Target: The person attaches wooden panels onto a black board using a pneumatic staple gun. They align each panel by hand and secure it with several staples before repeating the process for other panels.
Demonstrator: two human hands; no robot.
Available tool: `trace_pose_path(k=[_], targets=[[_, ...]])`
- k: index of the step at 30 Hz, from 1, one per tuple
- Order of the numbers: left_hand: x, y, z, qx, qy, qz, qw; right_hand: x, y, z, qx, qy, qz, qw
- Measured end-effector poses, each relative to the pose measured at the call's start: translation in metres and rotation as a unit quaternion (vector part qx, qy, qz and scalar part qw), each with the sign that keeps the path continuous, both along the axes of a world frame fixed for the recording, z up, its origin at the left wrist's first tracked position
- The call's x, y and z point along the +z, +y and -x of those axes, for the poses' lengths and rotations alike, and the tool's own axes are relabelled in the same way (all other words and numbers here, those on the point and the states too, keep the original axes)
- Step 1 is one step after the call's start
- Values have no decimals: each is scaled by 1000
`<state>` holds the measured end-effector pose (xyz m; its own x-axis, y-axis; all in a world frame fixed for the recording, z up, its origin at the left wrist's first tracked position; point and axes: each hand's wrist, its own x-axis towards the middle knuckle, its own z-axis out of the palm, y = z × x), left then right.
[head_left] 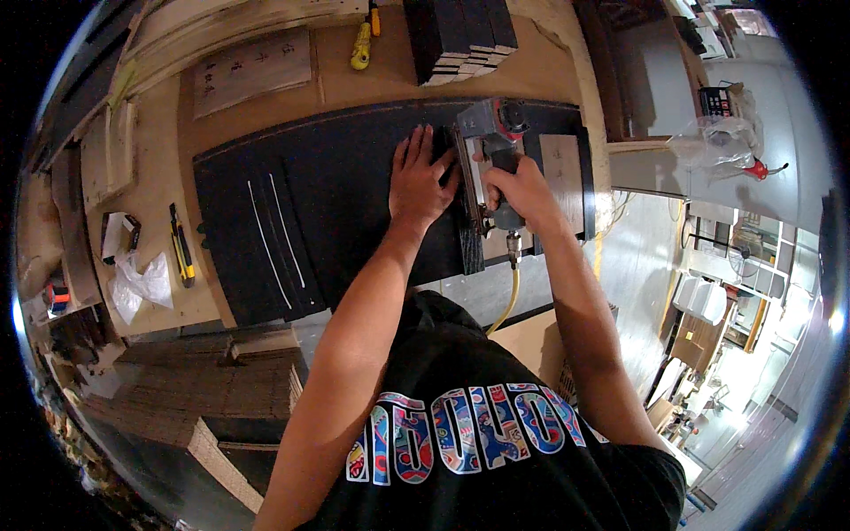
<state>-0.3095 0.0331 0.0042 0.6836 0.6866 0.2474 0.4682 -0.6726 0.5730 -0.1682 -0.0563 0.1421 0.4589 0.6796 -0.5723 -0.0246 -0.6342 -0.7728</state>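
Tan, flat-topped workbench (354,88) carries a large flat black panel (341,199). Past its far edge I see a blocky stack of black boards (456,40), yellow-handled tool (360,49); left end, slim yellow-and-black utility knife (183,252), crumpled clear plastic bag (142,285).

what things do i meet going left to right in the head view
Orange-and-black item, white bag, knife, two white lines, yellow handle, air tool, brown piece, clear plastic.
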Motion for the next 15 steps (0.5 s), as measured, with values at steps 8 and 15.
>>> trace_pose_path(k=[8,15], targets=[[0,0,-2,-2,3,-1,1000,2,1,1,1,-7,21,1000],[-2,0,-1,1,-13,-1,1000,1,0,2,2,4,9,1000]])
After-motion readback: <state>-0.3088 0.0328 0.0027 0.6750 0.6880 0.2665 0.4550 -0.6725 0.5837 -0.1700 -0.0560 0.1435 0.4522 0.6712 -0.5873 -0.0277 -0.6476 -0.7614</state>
